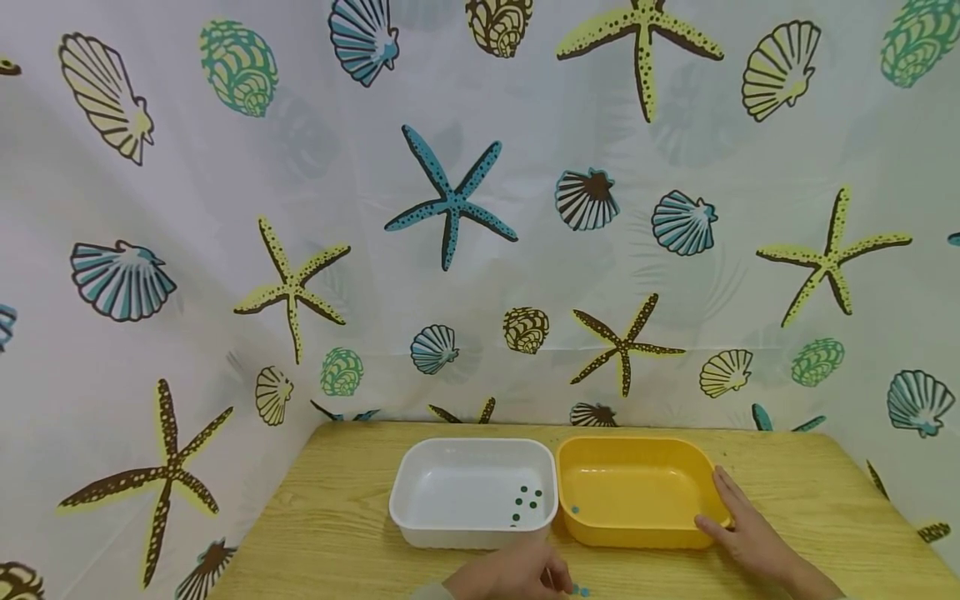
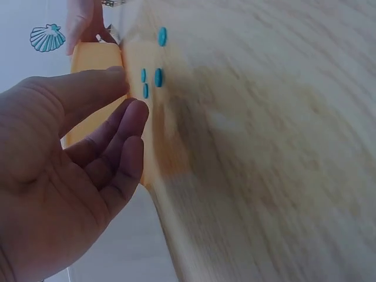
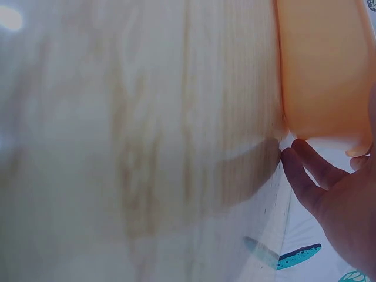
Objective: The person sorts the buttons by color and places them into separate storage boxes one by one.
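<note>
My left hand (image 1: 517, 571) hovers in front of the white tub at the bottom of the head view, thumb and fingertips bent toward each other with a gap between them. Just beyond its fingertips in the left wrist view lie several small teal discs (image 2: 158, 77) on the table. My right hand (image 1: 753, 537) holds the near right corner of the yellow tub (image 1: 637, 537), thumb over the rim and fingers along the outer end wall. One teal disc (image 1: 575, 509) lies inside this tub. Several dark green discs (image 1: 518, 502) sit in the right part of the white tub (image 1: 442, 537).
Both tubs stand side by side on a light wooden table (image 1: 337, 475). Behind and beside it hangs a white curtain (image 1: 510, 283) printed with starfish and shells.
</note>
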Available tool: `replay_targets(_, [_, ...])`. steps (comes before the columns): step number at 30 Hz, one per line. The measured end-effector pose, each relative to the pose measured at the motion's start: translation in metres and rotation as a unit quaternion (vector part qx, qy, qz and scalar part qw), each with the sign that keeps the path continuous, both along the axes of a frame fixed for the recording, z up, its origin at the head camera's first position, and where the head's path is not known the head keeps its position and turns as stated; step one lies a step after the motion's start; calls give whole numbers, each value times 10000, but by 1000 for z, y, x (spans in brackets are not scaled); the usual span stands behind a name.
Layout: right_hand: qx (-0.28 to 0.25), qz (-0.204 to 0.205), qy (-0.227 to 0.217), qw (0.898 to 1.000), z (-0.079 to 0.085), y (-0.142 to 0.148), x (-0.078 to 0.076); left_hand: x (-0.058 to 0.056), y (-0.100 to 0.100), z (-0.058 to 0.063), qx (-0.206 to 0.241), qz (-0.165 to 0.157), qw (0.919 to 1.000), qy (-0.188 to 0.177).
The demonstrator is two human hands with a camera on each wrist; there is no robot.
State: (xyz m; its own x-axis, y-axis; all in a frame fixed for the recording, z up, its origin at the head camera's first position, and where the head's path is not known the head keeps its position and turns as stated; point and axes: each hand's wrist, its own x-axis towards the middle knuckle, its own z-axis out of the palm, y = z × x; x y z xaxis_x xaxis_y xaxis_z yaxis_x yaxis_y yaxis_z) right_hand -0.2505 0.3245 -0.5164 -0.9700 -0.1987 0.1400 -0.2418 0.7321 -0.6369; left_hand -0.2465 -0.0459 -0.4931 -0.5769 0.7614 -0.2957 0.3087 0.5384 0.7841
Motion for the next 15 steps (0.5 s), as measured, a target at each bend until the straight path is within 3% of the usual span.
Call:
replay_targets(5, [-30, 11, 6, 10000, 0, 0, 0, 0, -2, -5, -296, 142, 9994, -90])
replay_targets(15, [-76, -30, -120, 9999, 0, 0, 0, 4, -2, -9, -323, 1, 9993, -173])
